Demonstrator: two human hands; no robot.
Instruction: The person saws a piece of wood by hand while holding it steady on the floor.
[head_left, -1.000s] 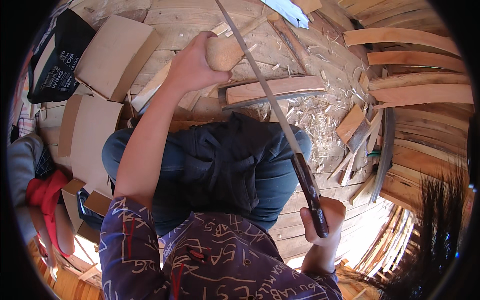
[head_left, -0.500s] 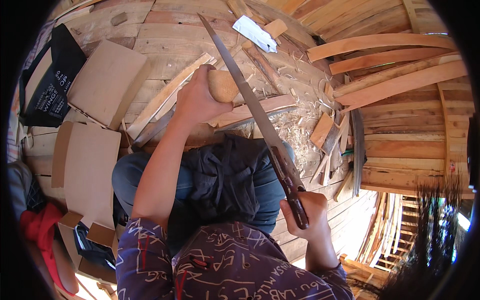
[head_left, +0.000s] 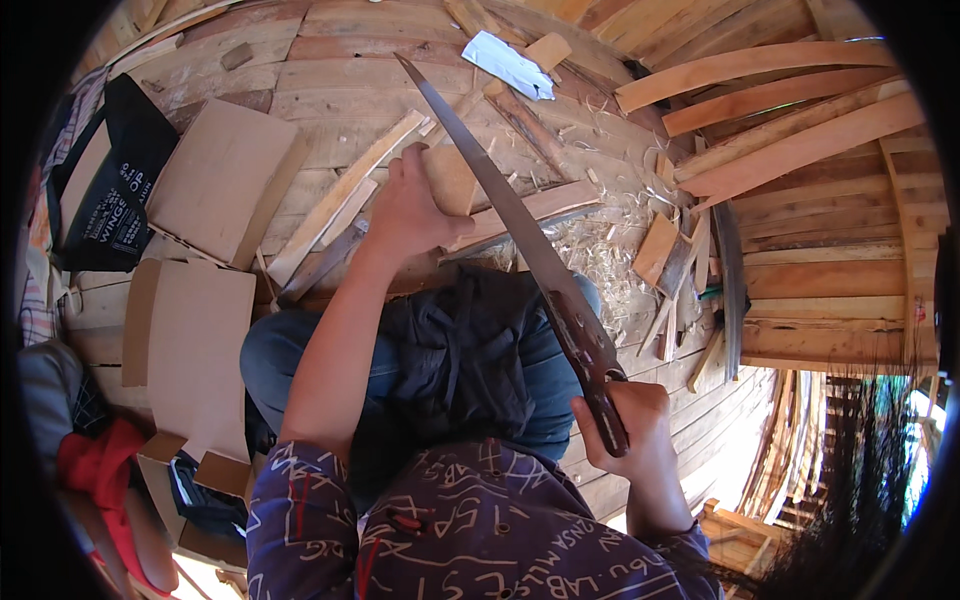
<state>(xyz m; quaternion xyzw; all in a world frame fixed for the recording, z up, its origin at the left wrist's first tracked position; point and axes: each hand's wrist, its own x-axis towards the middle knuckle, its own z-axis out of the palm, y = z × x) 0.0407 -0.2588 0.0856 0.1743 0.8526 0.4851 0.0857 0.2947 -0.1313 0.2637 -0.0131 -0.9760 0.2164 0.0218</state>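
My left hand (head_left: pixel 403 212) is closed on a brown wooden block (head_left: pixel 449 180), held above the plank floor with the thumb toward me and the fingers along its left side. My right hand (head_left: pixel 636 425) grips the dark brown wooden handle of a machete (head_left: pixel 492 186) at lower right. Its long blade slants up to the far left and crosses in front of the block's right edge. I cannot tell whether blade and block touch. Dark cloth (head_left: pixel 455 350) covers my lap between my bent knees.
Wood strips (head_left: pixel 345 195) lie left of the block, and a plank (head_left: pixel 540 212) lies beyond my knees. Shavings (head_left: pixel 625 260) and offcuts (head_left: pixel 657 247) are scattered to the right. Cardboard boxes (head_left: pixel 200 350) and a black bag (head_left: pixel 110 180) stand left; long boards (head_left: pixel 790 150) lean at far right.
The block has turned in my left hand's hold and sits slightly lower and farther right in view. The machete keeps nearly the same slant. The whole view has shifted slightly.
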